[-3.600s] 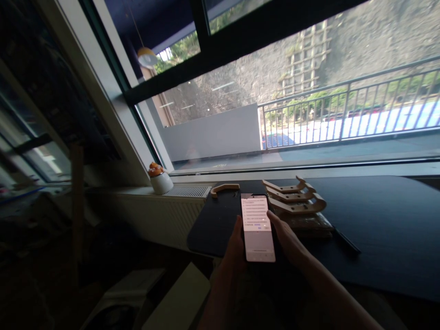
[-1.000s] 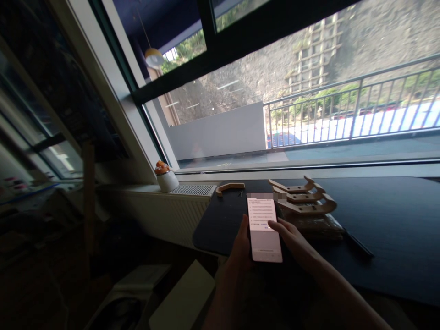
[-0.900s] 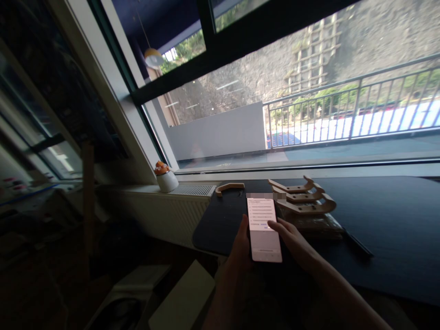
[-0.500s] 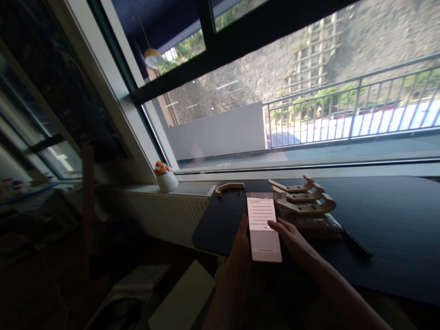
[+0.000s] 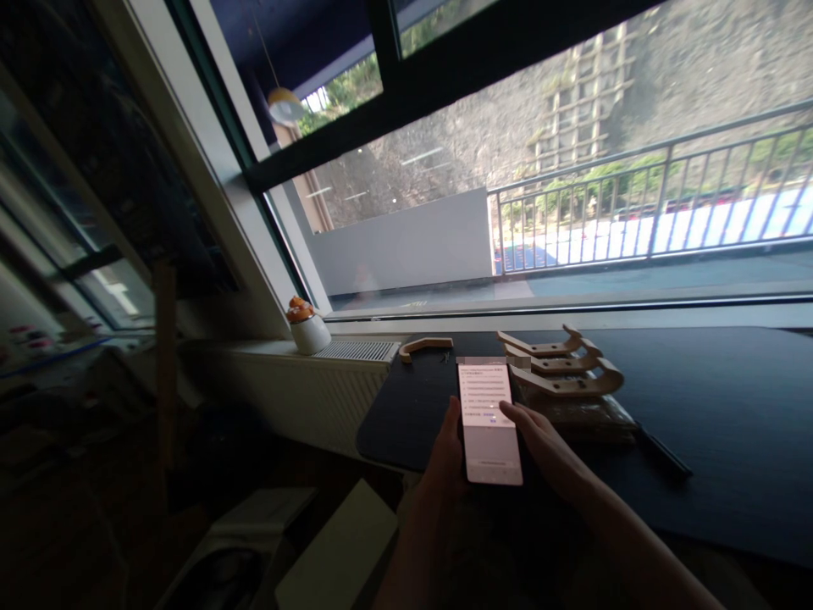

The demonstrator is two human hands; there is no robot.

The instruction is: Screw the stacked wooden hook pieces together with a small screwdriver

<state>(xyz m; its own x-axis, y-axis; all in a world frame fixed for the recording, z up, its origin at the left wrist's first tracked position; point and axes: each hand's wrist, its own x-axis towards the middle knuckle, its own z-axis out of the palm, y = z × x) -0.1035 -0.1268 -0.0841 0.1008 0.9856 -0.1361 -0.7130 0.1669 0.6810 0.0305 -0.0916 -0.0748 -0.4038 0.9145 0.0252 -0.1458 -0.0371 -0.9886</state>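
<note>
A lit smartphone [image 5: 488, 424] with lines of text on its screen is held upright over the near edge of a dark table [image 5: 730, 407]. My left hand [image 5: 441, 462] grips its left side from below, thumb along the edge. My right hand [image 5: 539, 449] comes in from the right, one fingertip resting at the screen's right edge near its middle. Just beyond the phone lie three curved wooden pieces [image 5: 559, 366] stacked on a flat packet.
A single curved wooden piece [image 5: 425, 346] lies at the table's far left corner. A dark pen-like tool [image 5: 664, 451] rests to the right of the stack. A small white pot with an orange top [image 5: 307, 326] sits on the sill by the radiator grille [image 5: 359, 350]. A big window is behind.
The view has shifted a little since the oldest frame. The phone and both hands keep almost the same pose; my right fingertip stays at the screen's right edge.
</note>
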